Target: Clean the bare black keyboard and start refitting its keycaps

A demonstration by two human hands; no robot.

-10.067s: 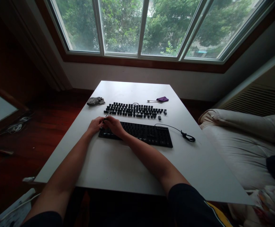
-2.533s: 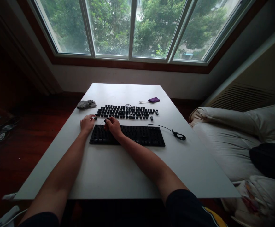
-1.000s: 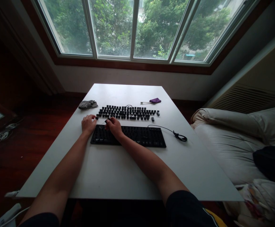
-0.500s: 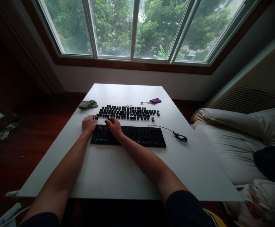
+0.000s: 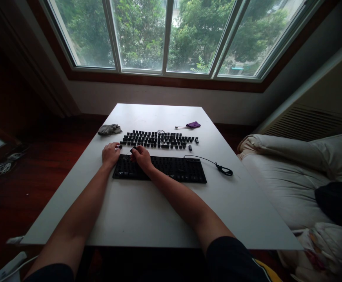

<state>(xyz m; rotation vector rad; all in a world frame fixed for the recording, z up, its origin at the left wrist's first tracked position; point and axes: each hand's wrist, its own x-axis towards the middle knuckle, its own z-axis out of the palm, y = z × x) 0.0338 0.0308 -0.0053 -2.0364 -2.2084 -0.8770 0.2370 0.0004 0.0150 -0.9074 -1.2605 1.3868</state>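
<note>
A black keyboard (image 5: 177,169) lies across the white table, its key field largely bare of caps, with some caps along its near left edge. Over its left part, my right hand (image 5: 141,157) is closed on a small black-handled tool with thin wire, seemingly a keycap puller (image 5: 133,149). Just left of the keyboard's far corner rests my left hand (image 5: 111,154), fingers bent and pinching at a black keycap (image 5: 120,147). Beyond both hands, many loose keycaps (image 5: 156,138) stand in rows on the table.
At the left edge lies a crumpled grey cloth (image 5: 109,129). A purple pouch (image 5: 193,124) with a thin stick beside it sits at the back right. The keyboard's coiled cable (image 5: 224,170) lies to the right. A pale sofa (image 5: 279,176) flanks the table.
</note>
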